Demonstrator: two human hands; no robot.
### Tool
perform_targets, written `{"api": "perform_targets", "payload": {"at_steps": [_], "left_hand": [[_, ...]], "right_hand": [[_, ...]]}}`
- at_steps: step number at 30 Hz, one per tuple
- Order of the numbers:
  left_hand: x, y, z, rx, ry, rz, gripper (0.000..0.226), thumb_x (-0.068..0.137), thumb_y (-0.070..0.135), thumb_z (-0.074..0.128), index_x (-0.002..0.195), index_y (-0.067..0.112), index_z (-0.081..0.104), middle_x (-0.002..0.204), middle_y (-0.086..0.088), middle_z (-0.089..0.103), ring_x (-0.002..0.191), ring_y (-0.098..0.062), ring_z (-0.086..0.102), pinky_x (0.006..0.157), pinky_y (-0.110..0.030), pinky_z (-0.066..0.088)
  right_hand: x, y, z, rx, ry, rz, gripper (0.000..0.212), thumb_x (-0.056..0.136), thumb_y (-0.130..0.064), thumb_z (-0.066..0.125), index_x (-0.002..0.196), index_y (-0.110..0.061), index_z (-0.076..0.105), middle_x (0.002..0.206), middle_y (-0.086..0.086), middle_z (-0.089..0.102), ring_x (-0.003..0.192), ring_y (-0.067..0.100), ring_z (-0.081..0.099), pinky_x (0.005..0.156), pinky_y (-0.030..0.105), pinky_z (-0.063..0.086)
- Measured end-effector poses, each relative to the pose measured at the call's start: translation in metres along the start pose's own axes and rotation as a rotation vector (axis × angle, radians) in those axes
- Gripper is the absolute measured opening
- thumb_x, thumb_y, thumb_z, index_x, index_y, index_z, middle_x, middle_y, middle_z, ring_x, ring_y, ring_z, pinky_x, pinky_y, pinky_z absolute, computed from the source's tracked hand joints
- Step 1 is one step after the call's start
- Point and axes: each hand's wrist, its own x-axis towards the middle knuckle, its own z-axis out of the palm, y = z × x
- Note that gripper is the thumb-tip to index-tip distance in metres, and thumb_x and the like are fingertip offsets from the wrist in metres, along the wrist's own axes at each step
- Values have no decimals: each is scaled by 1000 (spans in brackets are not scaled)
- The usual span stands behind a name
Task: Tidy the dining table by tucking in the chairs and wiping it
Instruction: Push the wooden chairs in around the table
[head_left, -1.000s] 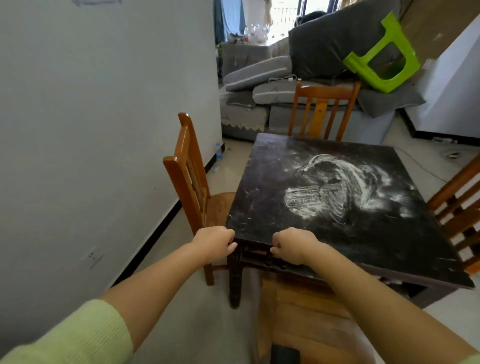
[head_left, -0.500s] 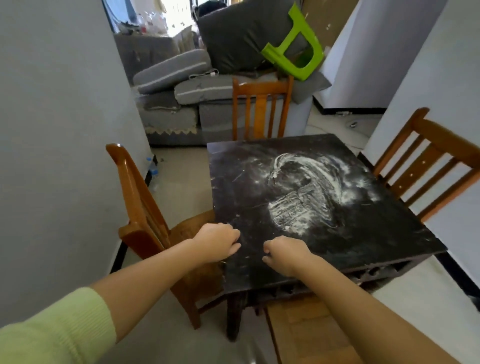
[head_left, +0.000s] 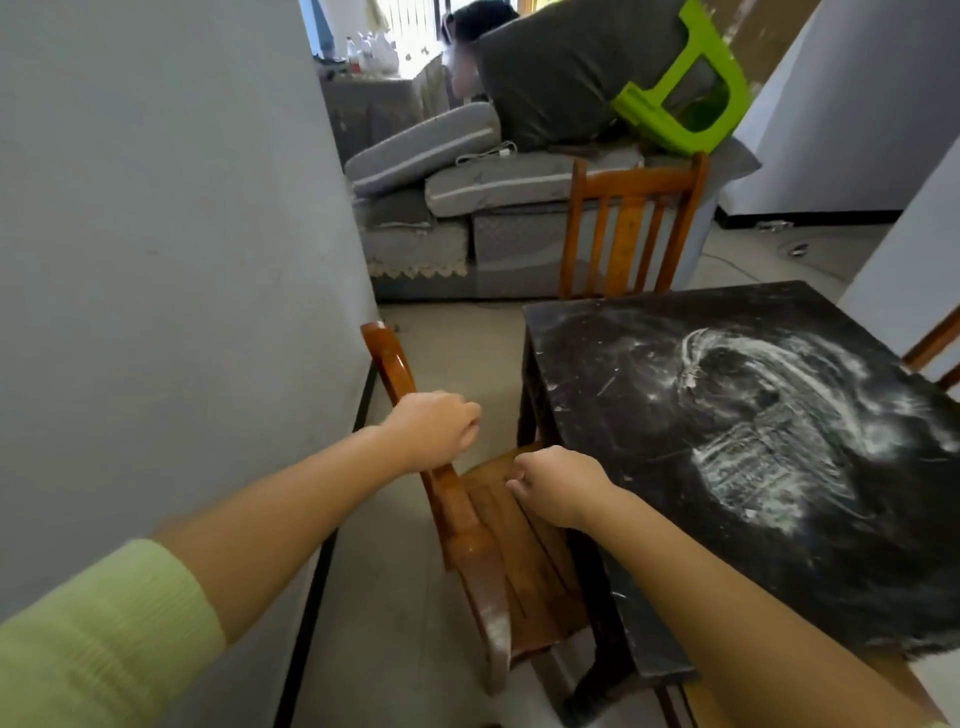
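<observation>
- Wooden chair (head_left: 498, 540) stands at the dining table's (head_left: 737, 457) 9 o'clock side, its top rail running 11 to 5 o'clock.
- Left hand (head_left: 434, 428) grips that rail.
- Right hand (head_left: 558, 486) hovers over the seat, fingers curled, holding nothing.

home: sofa cushions (head_left: 498, 182), dining table (head_left: 649, 338)

Grey wall (head_left: 156, 234) running along left w/ black skirting. Grey sofa (head_left: 441, 244) sitting at back, loose cushions (head_left: 423, 148) piled on top, green plastic stool (head_left: 685, 98) lying tipped on them. Daylight coming thru window (head_left: 410, 21) behind.
</observation>
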Motion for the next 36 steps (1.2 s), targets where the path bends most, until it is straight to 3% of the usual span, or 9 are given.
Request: {"api": "perform_targets", "payload": {"at_steps": [4, 8, 13, 18, 23, 27, 30, 33, 36], "left_hand": [[2, -51, 7, 61, -59, 47, 28, 90, 22, 58, 117, 26, 55, 116, 3, 58, 110, -16, 55, 96, -35, 46], [15, -99, 18, 111, -129, 202, 37, 90, 32, 53, 126, 29, 49, 130, 6, 51, 129, -16, 39, 117, -42, 18], [37, -127, 35, 102, -98, 339, 55, 79, 67, 55, 119, 28, 50, 122, 8, 53, 121, -14, 42, 116, -39, 14], [68, -145, 32, 75, -172, 519, 43, 75, 72, 55, 90, 34, 44, 93, 16, 48, 89, -5, 45, 93, -29, 40], [93, -161, 26, 35, -278, 707, 40, 77, 69, 54, 89, 32, 50, 87, 14, 54, 79, -3, 51, 75, -20, 44], [101, -167, 35, -3, -224, 783, 41, 78, 70, 52, 83, 29, 51, 81, 13, 55, 74, -2, 54, 73, -24, 50], [105, -178, 55, -64, 2, 838, 50, 77, 78, 42, 78, 29, 52, 77, 14, 55, 70, -4, 55, 67, -29, 54], [103, -188, 73, -239, 310, 900, 61, 79, 80, 37, 73, 22, 57, 71, 8, 57, 63, -9, 54, 58, -28, 51], [103, -189, 81, -298, 435, 941, 62, 81, 76, 41, 68, 18, 57, 67, 4, 56, 58, -11, 52, 54, -27, 47]], "right_hand": [[37, -39, -6, 267, -8, -9, 39, 94, -52, 42, 110, -21, 59, 92, -2, 67, 80, 10, 65, 77, 33, 56], [72, -71, 2, 231, -286, 86, 42, 92, -50, 47, 117, -17, 49, 96, 6, 67, 76, 17, 70, 70, 35, 60], [96, -82, -10, 221, -529, 199, 43, 95, -39, 48, 127, -13, 37, 103, 14, 66, 82, 24, 71, 74, 36, 60], [99, -86, -33, 277, -677, 233, 64, 96, -33, 48, 145, -16, 11, 117, 18, 59, 86, 27, 69, 79, 39, 59], [91, -105, -20, 257, -443, 397, 62, 96, -32, 48, 146, -16, 15, 107, 8, 55, 82, 19, 58, 63, 26, 50], [82, -125, 5, 236, -115, 541, 37, 95, -30, 50, 127, -16, 35, 80, -1, 51, 69, 15, 53, 56, 23, 44], [74, -138, 24, 205, 112, 686, 25, 94, -36, 50, 112, -24, 39, 73, -8, 45, 62, 11, 49, 51, 20, 35], [55, -145, 36, 208, 205, 875, 18, 91, -32, 53, 106, -25, 44, 81, -7, 49, 73, 16, 55, 66, 26, 46], [47, -148, 42, 224, 247, 968, 12, 90, -28, 52, 102, -27, 50, 80, -7, 53, 73, 15, 55, 71, 28, 49]]}}
